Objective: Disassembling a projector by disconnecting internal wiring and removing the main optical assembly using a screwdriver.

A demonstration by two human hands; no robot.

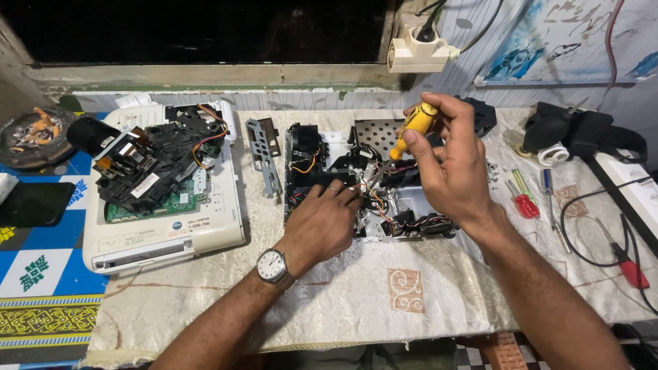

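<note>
Yellow-handled screwdriver (411,130) tilted in the right hand's fingers, tip down in the opened white device chassis (343,178) beneath the left hand's fingertips

Screwdriver (413,127) tip hidden among wires inside the opened casing (329,147); left hand (322,223) covers casing's near-left part. Far-right cable (612,34) cut off by top edge. Ashtray (31,137) contents too small to tell.

A white casing (205,233) bearing a circuit board (164,202), 2 red-handled screwdrivers (526,204), an ashtray (34,137).
</note>
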